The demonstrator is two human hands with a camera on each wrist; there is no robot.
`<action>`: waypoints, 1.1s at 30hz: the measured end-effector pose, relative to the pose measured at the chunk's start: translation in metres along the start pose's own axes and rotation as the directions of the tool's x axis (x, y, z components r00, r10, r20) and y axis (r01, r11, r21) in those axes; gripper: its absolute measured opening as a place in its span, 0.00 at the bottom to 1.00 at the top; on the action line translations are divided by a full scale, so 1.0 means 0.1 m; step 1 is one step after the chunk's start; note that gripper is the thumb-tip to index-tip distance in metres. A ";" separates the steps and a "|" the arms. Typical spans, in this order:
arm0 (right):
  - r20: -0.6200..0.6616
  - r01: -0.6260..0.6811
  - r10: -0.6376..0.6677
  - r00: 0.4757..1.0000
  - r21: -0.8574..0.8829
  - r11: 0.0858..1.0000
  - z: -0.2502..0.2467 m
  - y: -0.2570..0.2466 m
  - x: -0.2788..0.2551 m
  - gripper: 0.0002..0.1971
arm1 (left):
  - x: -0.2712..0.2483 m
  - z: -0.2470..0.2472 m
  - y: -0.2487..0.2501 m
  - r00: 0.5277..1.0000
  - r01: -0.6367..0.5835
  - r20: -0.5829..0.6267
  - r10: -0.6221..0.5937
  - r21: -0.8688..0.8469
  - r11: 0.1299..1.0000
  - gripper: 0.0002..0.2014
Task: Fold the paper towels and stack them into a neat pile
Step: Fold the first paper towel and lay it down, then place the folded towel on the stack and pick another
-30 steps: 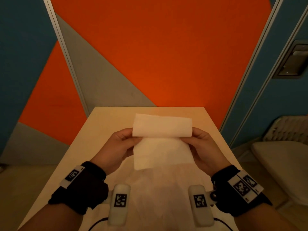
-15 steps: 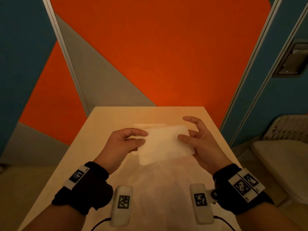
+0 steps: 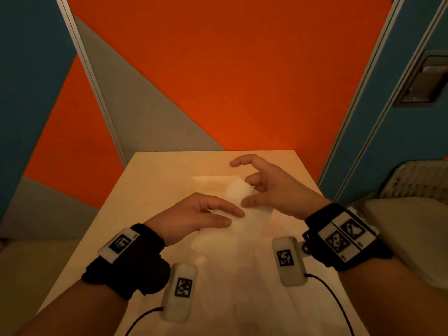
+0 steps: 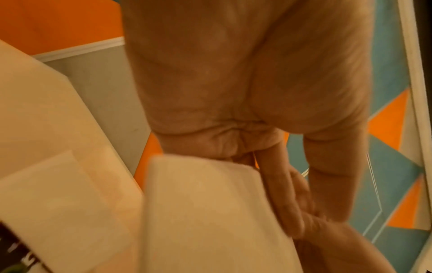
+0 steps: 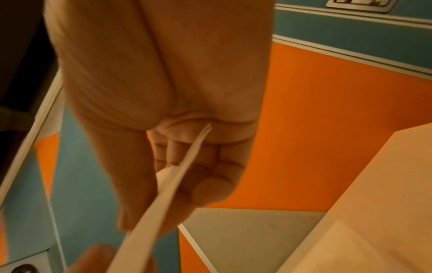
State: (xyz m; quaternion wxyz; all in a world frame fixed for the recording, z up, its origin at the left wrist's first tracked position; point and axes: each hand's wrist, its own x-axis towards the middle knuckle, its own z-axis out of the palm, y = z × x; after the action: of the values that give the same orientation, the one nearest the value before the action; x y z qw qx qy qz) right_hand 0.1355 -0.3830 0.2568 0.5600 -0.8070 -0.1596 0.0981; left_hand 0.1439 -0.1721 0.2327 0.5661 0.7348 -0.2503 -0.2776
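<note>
I see the pale table [image 3: 155, 190] below me, with loose paper towels [image 3: 242, 275] spread on its near part and a flat folded towel [image 3: 213, 183] lying farther back. Above it I hold a folded paper towel [image 3: 236, 192]. My right hand [image 3: 274, 187] pinches its far end between thumb and curled fingers. My left hand [image 3: 194, 217] rests straight fingers on its near end.

White folded towel [image 3: 236, 191] tilted above flat towel [image 3: 213, 181]
</note>
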 end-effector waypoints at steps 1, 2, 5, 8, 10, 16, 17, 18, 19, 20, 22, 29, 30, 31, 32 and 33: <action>-0.010 -0.001 0.001 1.000 0.000 1.000 0.01 0.03 0.03 0.31 | 0.02 0.02 -0.04 1.000 0.009 -0.028 -0.010 -0.053 0.999 0.12; -0.050 -0.005 0.005 0.999 0.016 1.000 0.03 0.08 0.05 0.29 | 0.03 0.03 -0.09 0.997 0.013 -0.068 -0.020 -0.106 0.994 0.12; -0.240 -0.069 0.072 0.968 0.021 0.997 0.04 0.39 0.08 0.21 | 0.03 -0.03 -0.33 0.961 0.024 -0.267 -0.074 -0.189 0.982 0.14; -0.346 -0.303 0.224 0.911 -0.192 0.934 0.06 0.95 0.00 0.22 | -0.03 -0.15 -0.69 0.878 0.059 -0.450 -0.165 -0.240 0.969 0.18; -0.324 -0.467 0.356 0.876 -0.390 0.794 0.09 1.32 -0.12 0.29 | -0.12 -0.23 -0.96 0.824 0.117 -0.525 -0.211 -0.208 0.971 0.22; -0.251 -0.537 0.524 0.814 -0.671 0.512 0.28 1.88 -0.48 0.58 | -0.35 -0.40 -1.76 0.732 0.447 -0.591 -0.339 0.041 0.894 0.26; -0.242 -0.523 0.527 0.815 -0.698 0.488 0.30 1.92 -0.51 0.59 | -0.37 -0.42 -1.87 0.720 0.493 -0.589 -0.366 0.065 0.867 0.27; -0.234 -0.513 0.531 0.814 -0.718 0.470 0.31 1.94 -0.53 0.60 | -0.39 -0.43 -1.96 0.711 0.532 -0.582 -0.395 0.079 0.843 0.28; -0.228 -0.508 0.536 0.813 -0.729 0.459 0.31 1.94 -0.55 0.61 | -0.41 -0.43 -2.04 0.705 0.561 -0.575 -0.416 0.091 0.823 0.29; -0.222 -0.503 0.539 0.812 -0.735 0.455 0.31 1.95 -0.55 0.63 | -0.42 -0.44 -2.10 0.702 0.583 -0.566 -0.432 0.109 0.805 0.30; -0.202 -0.490 0.547 0.812 -0.746 0.451 0.31 1.93 -0.57 0.66 | -0.42 -0.46 -2.17 0.707 0.605 -0.549 -0.447 0.141 0.784 0.34; -0.158 -0.462 0.559 0.814 -0.760 0.458 0.29 1.97 -0.74 0.68 | -0.27 -0.48 -2.21 0.749 0.585 -0.546 -0.374 0.280 0.761 0.37; -0.166 -0.463 0.551 0.818 -0.758 0.459 0.30 1.98 -0.76 0.67 | -0.24 -0.48 -2.21 0.750 0.586 -0.551 -0.366 0.296 0.754 0.37; -0.177 -0.466 0.541 0.822 -0.754 0.462 0.31 1.98 -0.78 0.65 | -0.21 -0.47 -2.21 0.752 0.587 -0.553 -0.359 0.314 0.746 0.37; -0.189 -0.470 0.529 0.827 -0.749 0.467 0.31 1.97 -0.81 0.63 | -0.19 -0.47 -2.22 0.754 0.589 -0.553 -0.354 0.332 0.736 0.36; -0.201 -0.472 0.514 0.834 -0.744 0.474 0.32 1.96 -0.84 0.60 | -0.17 -0.47 -2.23 0.758 0.589 -0.551 -0.351 0.346 0.730 0.35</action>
State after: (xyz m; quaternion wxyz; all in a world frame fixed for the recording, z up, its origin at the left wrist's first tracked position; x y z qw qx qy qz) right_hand 0.0759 -0.4492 0.0601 0.1052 -0.9739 0.0392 0.1974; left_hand 0.1763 -0.0762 0.0277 0.3051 0.9378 0.0248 -0.1634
